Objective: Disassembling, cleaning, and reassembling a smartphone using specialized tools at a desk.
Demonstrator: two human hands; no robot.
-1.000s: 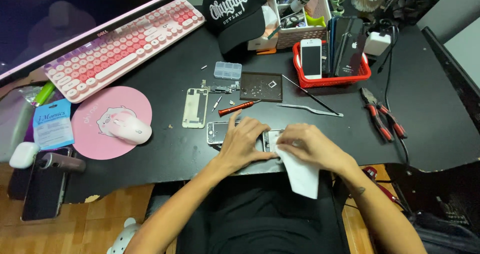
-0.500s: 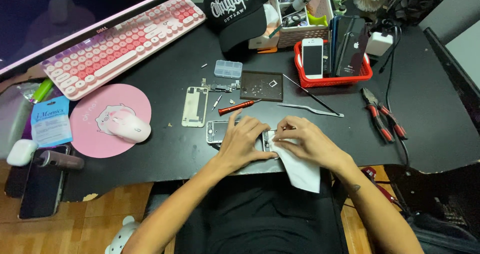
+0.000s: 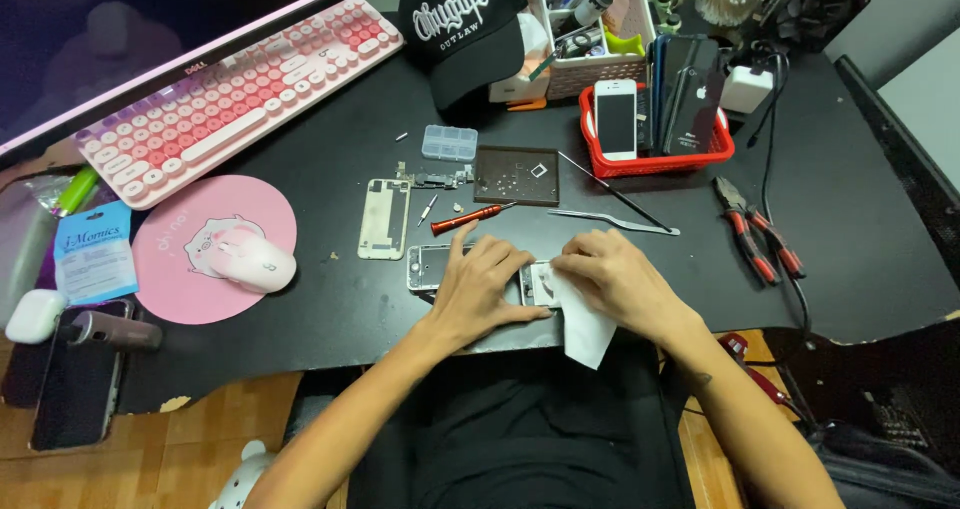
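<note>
At the near edge of the black surface [image 3: 330,309], both hands work over an opened phone body [image 3: 440,266] lying flat close to that edge. The left hand [image 3: 485,289] lies palm down across it, fingers spread and pressing, so only the silvery left end of the phone body and a small patch between the hands show. The right hand [image 3: 618,281] sits just beside it, its fingers curled down and pinched onto a white cloth [image 3: 583,329], which touches the phone body and hangs over the near edge. Whether the left fingers actually grip anything I cannot tell; they look flat rather than closed.

Just beyond the hands lie a red-handled screwdriver [image 3: 470,218], a pale phone back plate [image 3: 384,219] and thin metal tweezers [image 3: 612,221]. Further in sit a dark parts tray [image 3: 516,175] with tiny bits on it and a small clear compartment box [image 3: 449,142]. Toward the far right edge stands a red basket [image 3: 660,159] holding several phones upright, with red-handled pliers [image 3: 755,229] near the right edge. On the left side, a pink mouse [image 3: 252,265] rests on a round pink mouse pad [image 3: 180,289], with a pink keyboard [image 3: 235,94] at the far left and a black cap [image 3: 460,29] at the far edge.
</note>
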